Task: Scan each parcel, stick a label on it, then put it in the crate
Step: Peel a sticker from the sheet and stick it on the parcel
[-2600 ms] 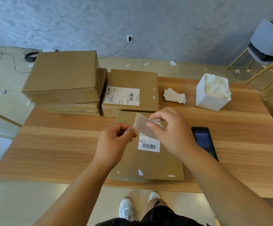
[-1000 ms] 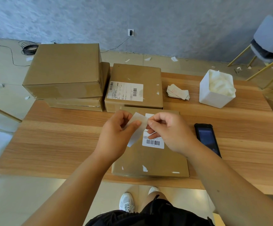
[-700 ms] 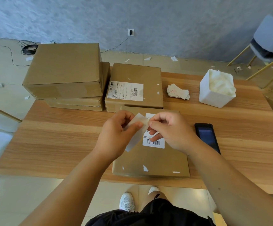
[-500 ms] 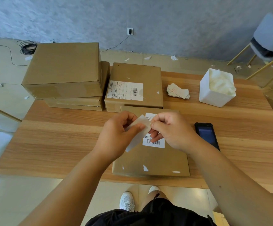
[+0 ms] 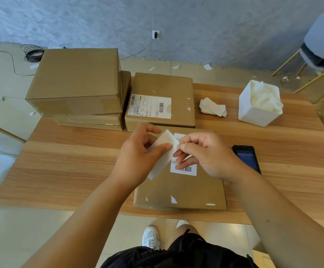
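A plain white label [image 5: 160, 163] hangs tilted between both hands, just above a flat brown parcel [image 5: 180, 188]. The left hand [image 5: 136, 161] pinches its middle, and the right hand [image 5: 207, 157] pinches its upper corner.

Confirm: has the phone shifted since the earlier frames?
No. The phone still lies beside the flat parcel's right edge, nearer than the white box.
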A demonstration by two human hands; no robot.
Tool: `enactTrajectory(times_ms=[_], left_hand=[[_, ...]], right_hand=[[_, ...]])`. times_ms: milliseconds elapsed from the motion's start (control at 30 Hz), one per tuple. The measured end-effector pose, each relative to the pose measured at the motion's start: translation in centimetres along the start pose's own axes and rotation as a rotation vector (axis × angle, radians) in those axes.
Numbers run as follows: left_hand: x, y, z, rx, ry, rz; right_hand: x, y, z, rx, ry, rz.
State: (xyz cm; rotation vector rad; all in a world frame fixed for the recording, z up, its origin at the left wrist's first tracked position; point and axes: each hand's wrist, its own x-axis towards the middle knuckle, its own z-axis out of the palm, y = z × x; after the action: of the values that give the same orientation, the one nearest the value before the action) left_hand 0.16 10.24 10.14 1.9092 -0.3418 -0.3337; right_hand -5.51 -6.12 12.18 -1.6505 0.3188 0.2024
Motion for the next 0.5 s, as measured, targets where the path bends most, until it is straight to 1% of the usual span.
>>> enactTrajectory(times_ms=[133, 233, 300, 400, 500], left_hand=[[-0.1, -0.2, 0.3, 0.136, 0.147, 0.167], [0.0, -0.5, 0.4, 0.188, 0.174, 0.324], [0.2, -0.8, 0.5, 0.226, 0.188, 0.393], [0.1, -1.2, 0.9, 0.256, 0.210, 0.400], [0.1, -1.1, 1.0, 0.246, 0.188, 0.381]], right_hand=[[0.2, 0.1, 0.2, 0.042, 0.048, -0.028], [0.3, 0.1, 0.5, 0.028, 0.081, -0.039], [0.3, 0.1, 0.5, 0.022, 0.095, -0.045], [0.2, 0.1, 0.6, 0.008, 0.106, -0.053], [0.1, 0.1, 0.7, 0.005, 0.104, -0.065]])
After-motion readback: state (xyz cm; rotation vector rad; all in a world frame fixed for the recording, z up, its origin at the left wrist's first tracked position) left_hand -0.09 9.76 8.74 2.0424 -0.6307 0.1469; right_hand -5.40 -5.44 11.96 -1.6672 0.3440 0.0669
